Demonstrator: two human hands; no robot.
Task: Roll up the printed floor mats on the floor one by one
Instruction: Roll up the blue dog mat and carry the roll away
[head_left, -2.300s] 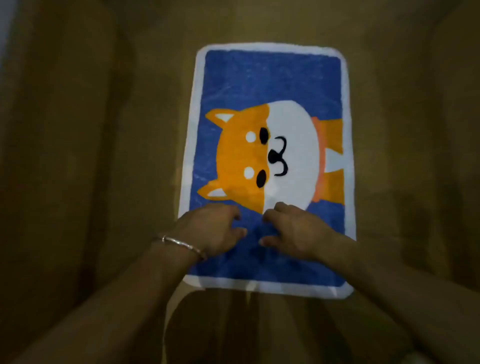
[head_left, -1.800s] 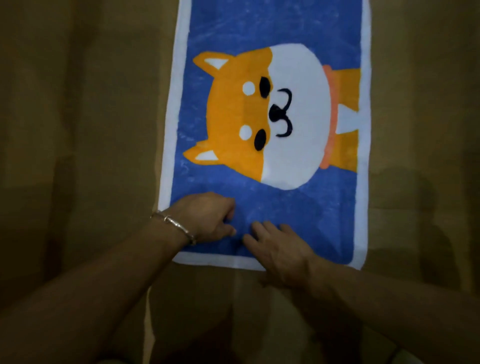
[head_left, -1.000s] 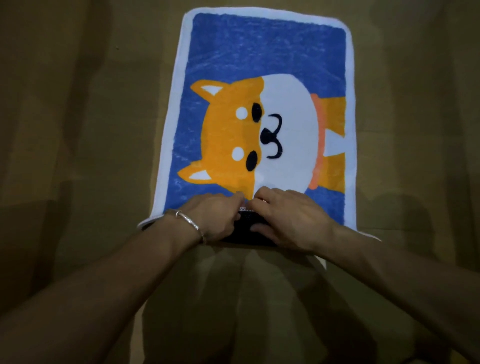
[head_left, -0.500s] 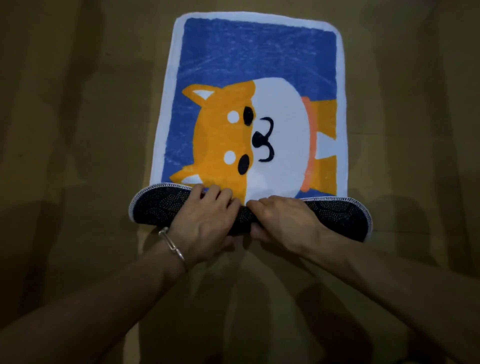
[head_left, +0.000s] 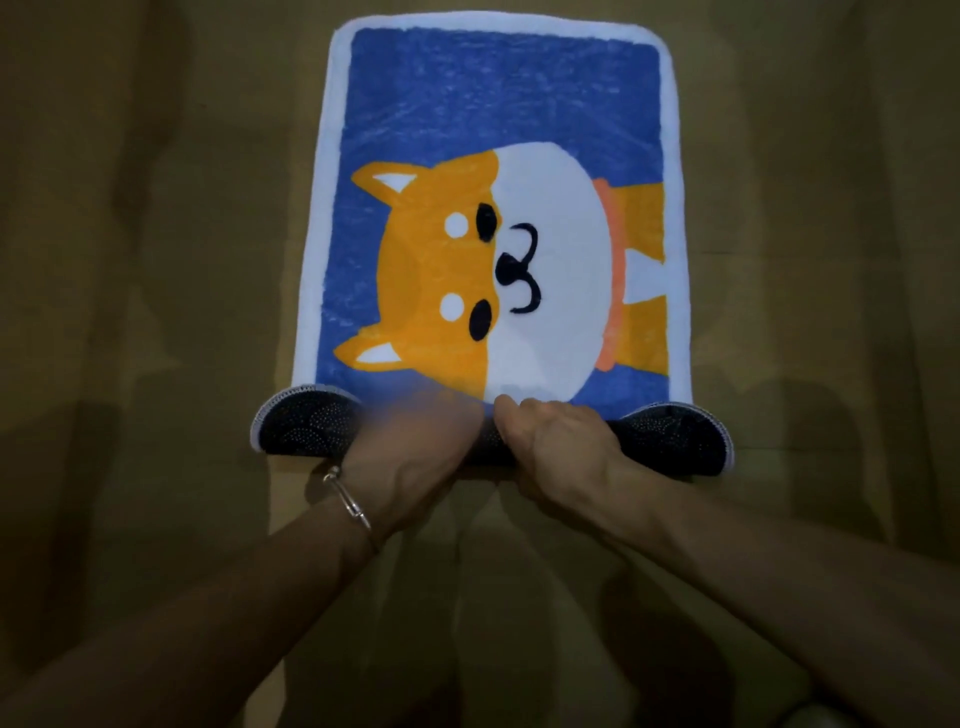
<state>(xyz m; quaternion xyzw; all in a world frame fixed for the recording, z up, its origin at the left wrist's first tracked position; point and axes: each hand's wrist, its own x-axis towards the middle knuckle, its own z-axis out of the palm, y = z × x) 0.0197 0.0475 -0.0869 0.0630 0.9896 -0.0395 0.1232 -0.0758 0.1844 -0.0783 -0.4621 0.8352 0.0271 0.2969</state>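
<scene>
A blue floor mat (head_left: 498, 104) with a white border and an orange-and-white dog print lies flat on the floor ahead of me. Its near end is turned over into a low roll (head_left: 675, 439), showing the dark dotted underside. My left hand (head_left: 415, 441), blurred by motion and wearing a thin bracelet, presses on the middle of the roll. My right hand (head_left: 561, 441) grips the roll right beside it, fingers curled over its top. The roll's centre is hidden under both hands.
A brown floor (head_left: 156, 312) with faint creases and shadows surrounds the mat on every side. No other mat is in view.
Both hands lifted the mat's near edge, folded it over and rolled it away from me; the roll has grown and now covers the blue strip below the dog.
</scene>
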